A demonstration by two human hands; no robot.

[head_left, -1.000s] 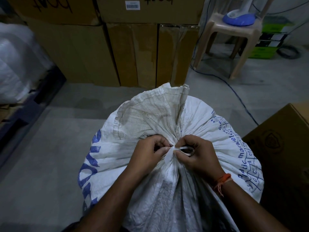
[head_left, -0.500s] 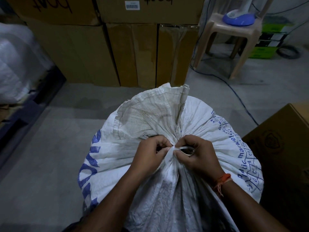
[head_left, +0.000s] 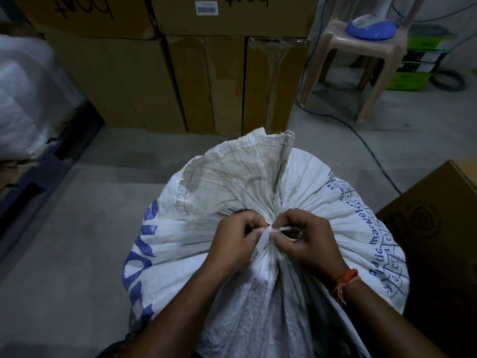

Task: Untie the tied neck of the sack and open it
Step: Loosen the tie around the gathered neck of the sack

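Note:
A full white woven sack [head_left: 180,228] with blue print stands on the floor right below me. Its neck is gathered and bound by a white tie [head_left: 285,229]. The loose top flap [head_left: 240,174] fans out beyond the knot. My left hand [head_left: 238,240] pinches the tie at the knot from the left, fingers curled. My right hand [head_left: 307,241] pinches the tie from the right, with a loop of it showing between thumb and fingers. An orange thread band circles my right wrist.
Stacked cardboard boxes [head_left: 206,81] stand behind the sack. A beige plastic stool [head_left: 361,60] with a blue object on it is at the back right, a blue cable [head_left: 369,148] trailing across the floor. Another carton [head_left: 438,228] sits close on the right, wrapped white bags [head_left: 28,99] on the left.
Both hands stay at the knot; the fingers have shifted only slightly on the tie. The sack has not moved.

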